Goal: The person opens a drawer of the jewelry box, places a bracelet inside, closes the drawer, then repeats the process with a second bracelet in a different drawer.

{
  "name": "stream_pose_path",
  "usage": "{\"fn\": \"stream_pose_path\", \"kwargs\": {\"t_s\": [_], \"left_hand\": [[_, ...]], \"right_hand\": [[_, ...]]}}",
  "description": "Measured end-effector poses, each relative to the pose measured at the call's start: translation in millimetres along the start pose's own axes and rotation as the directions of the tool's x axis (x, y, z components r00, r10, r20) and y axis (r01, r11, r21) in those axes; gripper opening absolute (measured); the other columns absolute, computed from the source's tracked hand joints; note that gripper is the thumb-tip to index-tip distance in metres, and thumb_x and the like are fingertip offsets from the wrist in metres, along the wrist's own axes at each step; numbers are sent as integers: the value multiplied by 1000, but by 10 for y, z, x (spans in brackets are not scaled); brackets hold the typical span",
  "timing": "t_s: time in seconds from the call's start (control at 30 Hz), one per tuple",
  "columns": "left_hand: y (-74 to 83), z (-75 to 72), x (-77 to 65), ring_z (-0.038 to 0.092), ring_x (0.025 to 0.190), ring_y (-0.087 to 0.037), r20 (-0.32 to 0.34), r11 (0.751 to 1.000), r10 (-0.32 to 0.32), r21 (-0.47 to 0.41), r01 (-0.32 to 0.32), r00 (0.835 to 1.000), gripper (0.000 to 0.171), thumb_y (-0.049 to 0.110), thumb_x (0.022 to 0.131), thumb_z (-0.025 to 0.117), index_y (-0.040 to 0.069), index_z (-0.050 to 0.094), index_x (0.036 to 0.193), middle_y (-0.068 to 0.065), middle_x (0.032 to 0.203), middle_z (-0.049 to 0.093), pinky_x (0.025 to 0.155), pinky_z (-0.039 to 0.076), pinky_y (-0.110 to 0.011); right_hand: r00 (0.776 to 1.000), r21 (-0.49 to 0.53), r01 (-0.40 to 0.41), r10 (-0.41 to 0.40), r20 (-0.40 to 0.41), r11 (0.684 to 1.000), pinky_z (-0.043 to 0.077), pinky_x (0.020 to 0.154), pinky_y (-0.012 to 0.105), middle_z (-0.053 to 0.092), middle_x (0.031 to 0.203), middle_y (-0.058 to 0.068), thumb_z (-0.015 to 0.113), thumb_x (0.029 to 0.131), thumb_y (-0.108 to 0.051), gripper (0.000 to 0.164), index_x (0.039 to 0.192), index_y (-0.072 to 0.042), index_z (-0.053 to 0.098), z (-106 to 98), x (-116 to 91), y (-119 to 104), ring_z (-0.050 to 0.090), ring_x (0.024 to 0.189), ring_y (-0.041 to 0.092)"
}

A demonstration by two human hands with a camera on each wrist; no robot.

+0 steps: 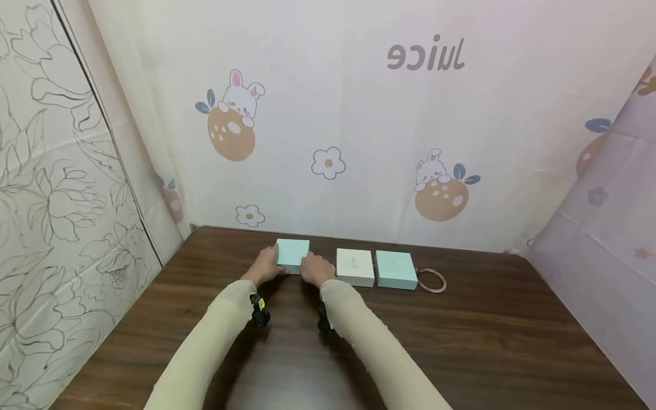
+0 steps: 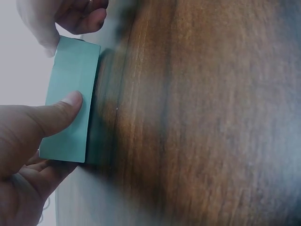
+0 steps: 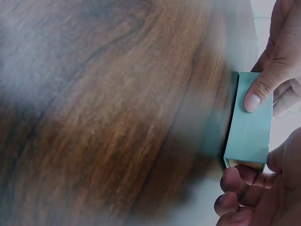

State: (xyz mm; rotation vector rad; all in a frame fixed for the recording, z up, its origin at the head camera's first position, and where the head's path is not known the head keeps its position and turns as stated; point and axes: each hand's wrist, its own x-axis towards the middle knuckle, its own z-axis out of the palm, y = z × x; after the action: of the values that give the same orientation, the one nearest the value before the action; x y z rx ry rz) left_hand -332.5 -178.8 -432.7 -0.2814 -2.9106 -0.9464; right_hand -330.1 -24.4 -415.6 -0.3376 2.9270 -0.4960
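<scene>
A mint-green box [image 1: 292, 248] lies near the table's back edge, between both hands. My left hand [image 1: 265, 266] grips its left end; in the left wrist view the thumb [image 2: 63, 113] presses on the long front side of the mint-green box [image 2: 77, 70], with fingers curled behind its end. My right hand [image 1: 317, 269] holds the other end. In the right wrist view the fingers of the right hand [image 3: 263, 188] curl at the end of the box [image 3: 249, 132], where a tan strip shows. The box's underside is hidden.
To the right stand a white box [image 1: 355, 265] and a second mint-green box [image 1: 396, 269], side by side. A pale pink ring [image 1: 432, 281] lies beside them on the dark wooden table [image 1: 487, 330]. A patterned curtain [image 1: 369, 125] hangs behind the table's back edge.
</scene>
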Motion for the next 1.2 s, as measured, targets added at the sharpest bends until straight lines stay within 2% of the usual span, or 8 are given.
{"fn": "stream_pose_path", "kwargs": {"t_s": [0.13, 0.23, 0.43, 0.57, 0.67, 0.77, 0.97, 1.2], "left_hand": [[4, -20, -19, 50, 102, -28, 2, 1000, 1, -3, -1, 1000, 70, 13, 69, 75, -4, 40, 126, -19, 112, 52, 84, 40, -40], [4, -49, -40, 49, 103, -28, -8, 1000, 8, 9, -8, 1000, 73, 14, 68, 76, -4, 37, 128, -19, 115, 51, 85, 40, -40], [64, -107, -99, 49, 104, -29, -19, 998, 46, 35, -45, 999, 82, 15, 68, 76, -8, 31, 132, -22, 119, 49, 84, 40, -41], [138, -118, -160, 49, 105, -29, -30, 999, 44, 25, -44, 999, 78, 16, 69, 75, -9, 33, 131, -23, 121, 48, 85, 40, -41], [195, -107, -213, 49, 107, -29, -38, 999, 37, 2, -37, 999, 75, 17, 71, 74, -9, 35, 130, -24, 123, 47, 87, 40, -41], [241, -87, -271, 48, 108, -29, -50, 999, 37, -19, -38, 998, 73, 17, 71, 73, -9, 36, 129, -24, 124, 46, 88, 39, -41], [341, -26, -389, 52, 103, -27, -101, 998, 59, -13, -61, 993, 71, 17, 69, 75, -7, 42, 126, -22, 119, 51, 84, 42, -41], [512, 66, -575, 55, 98, -25, -190, 998, 55, -33, -62, 980, 69, 17, 64, 79, -8, 48, 121, -20, 112, 56, 80, 44, -39]], "right_hand": [[1000, -31, 24, -24, -2, 999, 41, 51, 34, 56, 82, 12, 26, 97, -27, 42, 121, 0, 48, -17, -29, -1, 50, 59, 19], [998, -50, 54, -55, -4, 997, 39, 46, 32, 55, 75, 10, 26, 97, -26, 43, 122, 1, 47, -18, -48, -5, 49, 54, 18], [995, -58, 98, -99, -19, 994, 38, 42, 31, 50, 63, 7, 26, 96, -24, 42, 115, 3, 53, -65, -109, 20, 47, 49, 17], [994, -59, 109, -111, -25, 992, 38, 43, 31, 49, 66, 6, 29, 95, -22, 37, 96, -3, 61, -120, -159, 75, 43, 50, 16], [992, -80, 123, -125, -29, 989, 38, 43, 30, 47, 68, 4, 31, 94, -20, 33, 82, -7, 60, -143, -192, 121, 40, 52, 15], [989, -86, 142, -144, -25, 986, 38, 43, 30, 46, 67, 3, 31, 94, -19, 32, 79, -9, 57, -157, -244, 160, 40, 52, 14], [984, -47, 169, -171, -45, 984, 38, 41, 28, 47, 61, 4, 28, 95, -21, 35, 75, -9, 53, -194, -399, 244, 41, 48, 14], [972, -23, 225, -226, -60, 974, 36, 42, 27, 46, 58, 3, 26, 96, -21, 34, 79, -8, 52, -237, -616, 352, 43, 46, 14]]}}
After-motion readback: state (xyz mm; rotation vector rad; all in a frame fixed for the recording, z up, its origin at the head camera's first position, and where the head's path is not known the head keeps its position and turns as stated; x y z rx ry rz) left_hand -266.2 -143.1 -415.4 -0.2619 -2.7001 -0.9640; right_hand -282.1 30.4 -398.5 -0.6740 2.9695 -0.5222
